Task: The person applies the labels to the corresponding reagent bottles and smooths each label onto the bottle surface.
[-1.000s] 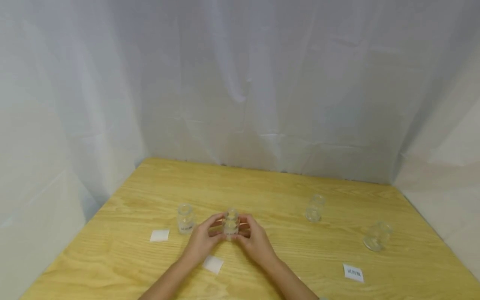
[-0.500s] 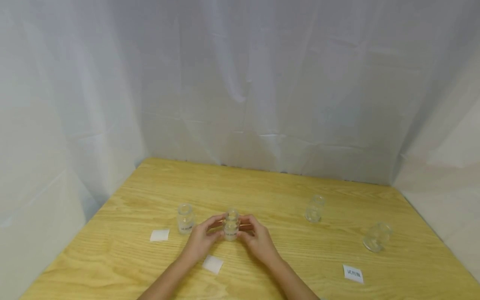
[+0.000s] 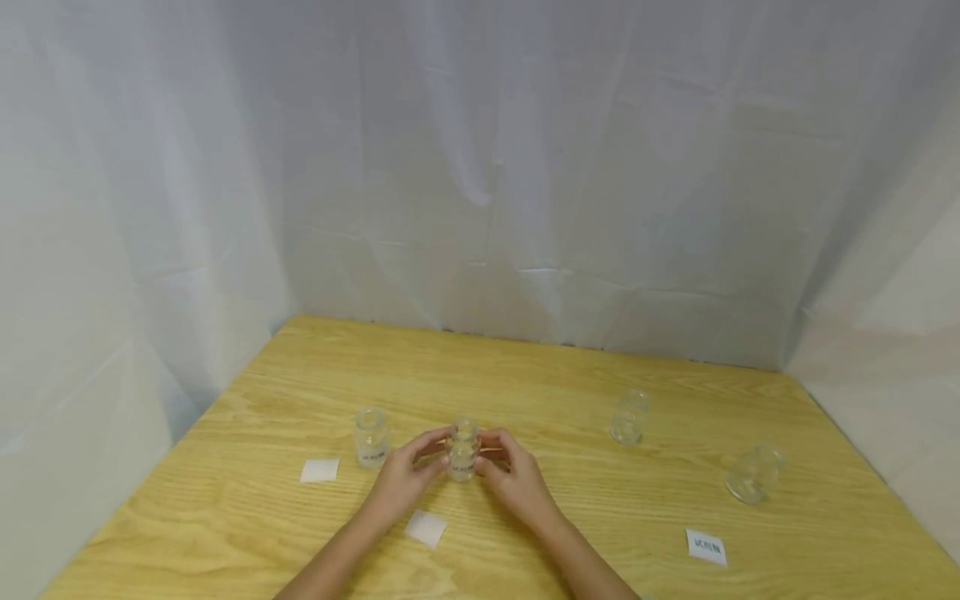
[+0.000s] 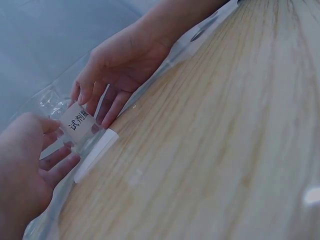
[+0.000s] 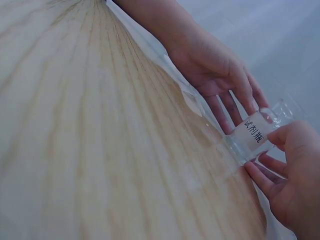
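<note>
Left hand point(image 3: 402, 480) | right hand point(image 3: 519, 483) | both half-curled round glass bottle point(image 3: 463, 452) (upright, labelled)

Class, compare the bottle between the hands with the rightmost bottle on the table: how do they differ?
The held bottle bears a white label with dark characters; the rightmost bottle shows none. The left hand and right hand hold the held bottle, while neither touches the rightmost bottle. Both are clear.
</note>
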Tool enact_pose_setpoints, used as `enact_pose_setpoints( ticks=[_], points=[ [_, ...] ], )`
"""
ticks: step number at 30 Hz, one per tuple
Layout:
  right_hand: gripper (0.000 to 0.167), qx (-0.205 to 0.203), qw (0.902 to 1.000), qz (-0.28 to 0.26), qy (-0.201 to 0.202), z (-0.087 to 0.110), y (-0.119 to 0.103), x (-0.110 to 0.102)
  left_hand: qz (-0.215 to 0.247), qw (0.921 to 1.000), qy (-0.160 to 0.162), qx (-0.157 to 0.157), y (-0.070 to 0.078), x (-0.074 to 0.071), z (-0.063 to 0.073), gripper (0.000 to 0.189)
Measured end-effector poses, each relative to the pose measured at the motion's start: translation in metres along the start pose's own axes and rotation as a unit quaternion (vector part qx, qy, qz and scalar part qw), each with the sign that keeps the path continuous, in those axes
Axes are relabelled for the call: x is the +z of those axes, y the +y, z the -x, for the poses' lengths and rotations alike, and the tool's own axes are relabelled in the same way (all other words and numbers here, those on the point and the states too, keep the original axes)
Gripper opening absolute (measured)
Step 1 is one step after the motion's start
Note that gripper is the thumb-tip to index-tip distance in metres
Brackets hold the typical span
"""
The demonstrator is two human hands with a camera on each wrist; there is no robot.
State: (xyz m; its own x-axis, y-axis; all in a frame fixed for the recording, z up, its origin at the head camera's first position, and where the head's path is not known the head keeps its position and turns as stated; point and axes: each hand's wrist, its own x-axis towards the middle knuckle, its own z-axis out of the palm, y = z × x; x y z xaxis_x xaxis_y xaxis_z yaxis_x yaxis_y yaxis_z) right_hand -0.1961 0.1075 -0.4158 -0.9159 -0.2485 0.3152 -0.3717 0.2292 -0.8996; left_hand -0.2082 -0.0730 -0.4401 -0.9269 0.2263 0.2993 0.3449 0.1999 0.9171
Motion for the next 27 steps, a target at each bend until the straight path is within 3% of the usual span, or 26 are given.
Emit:
enact_pose_setpoints(
  ticks=[11, 15, 18, 22, 24, 27],
  points=[
    [0.030, 0.019, 0.9998, 0.001, -0.009, 0.000, -0.004, 0.000, 0.012, 0.9997, -0.010, 0.018, -0.003, 0.001, 0.001, 0.047],
    [0.030, 0.016, 0.9997, 0.016, -0.012, -0.001, 0.000, -0.005, 0.015, 0.9995, 0.011, 0.026, -0.002, 0.001, 0.000, 0.047],
    [0.028, 0.011, 0.9993, 0.037, -0.003, -0.002, -0.001, -0.016, 0.008, 0.9976, 0.041, 0.055, 0.002, 0.002, -0.003, 0.045],
    [0.028, 0.016, 0.9975, 0.056, 0.040, -0.004, 0.004, -0.039, -0.018, 0.9879, 0.074, 0.135, 0.027, 0.008, -0.008, 0.042],
    [0.028, 0.013, 0.9961, 0.058, 0.065, -0.004, 0.012, -0.055, -0.026, 0.9831, 0.081, 0.162, 0.050, 0.013, -0.010, 0.041],
    [0.028, 0.007, 0.9937, 0.056, 0.097, -0.002, 0.009, -0.082, -0.026, 0.9803, 0.069, 0.183, 0.071, 0.024, -0.018, 0.040]
  ],
)
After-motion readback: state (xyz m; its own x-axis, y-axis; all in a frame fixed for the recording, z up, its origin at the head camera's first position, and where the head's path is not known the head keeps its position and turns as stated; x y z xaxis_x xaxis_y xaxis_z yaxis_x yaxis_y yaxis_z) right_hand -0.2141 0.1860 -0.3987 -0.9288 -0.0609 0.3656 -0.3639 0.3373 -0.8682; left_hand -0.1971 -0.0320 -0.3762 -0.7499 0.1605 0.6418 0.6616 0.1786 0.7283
